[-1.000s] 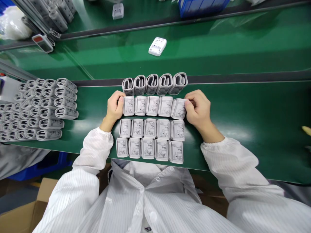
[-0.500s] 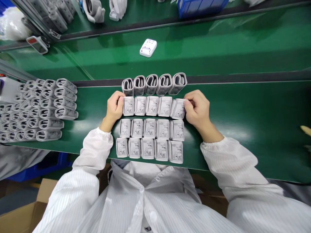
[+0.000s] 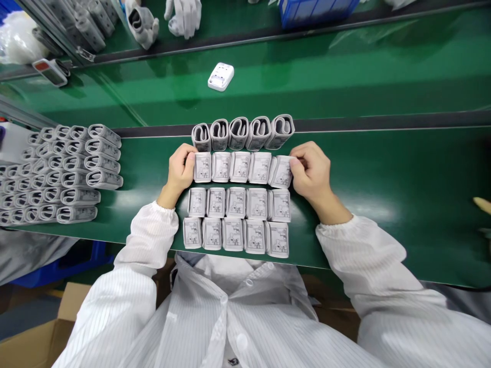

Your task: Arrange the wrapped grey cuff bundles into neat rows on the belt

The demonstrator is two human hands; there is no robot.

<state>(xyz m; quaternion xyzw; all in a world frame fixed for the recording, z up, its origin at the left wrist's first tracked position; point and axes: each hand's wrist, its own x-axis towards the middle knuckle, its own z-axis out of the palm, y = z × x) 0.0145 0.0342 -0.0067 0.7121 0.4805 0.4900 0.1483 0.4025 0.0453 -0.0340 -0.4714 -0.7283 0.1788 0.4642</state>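
Observation:
Both of my hands pinch the ends of a row of rolled grey blood pressure cuffs (image 3: 241, 167), whose printed faces point up. My left hand (image 3: 180, 167) is closed at the leftmost cuff (image 3: 202, 167). At the other end my right hand (image 3: 312, 171) grips the rightmost cuff (image 3: 281, 171), which sits slightly tilted. Just beyond stands a row of cuffs (image 3: 239, 134) with their coiled ends showing. Two more printed rows lie nearer to me, a middle row (image 3: 236, 203) and a front row (image 3: 233, 235).
Many rolled cuffs (image 3: 74, 178) are stacked at the left of the green table (image 3: 383, 204). A white device (image 3: 221, 76) lies on the green belt (image 3: 307, 82) beyond. Across it, a co-worker's gloved hands (image 3: 184, 18) hold a rolled cuff (image 3: 141, 20). A blue bin (image 3: 318, 11) stands there.
The white device on the belt and the one at far left have shifted left. The co-worker's gloved hands have moved, one now with fingers spread. My own hands have stayed nearly still.

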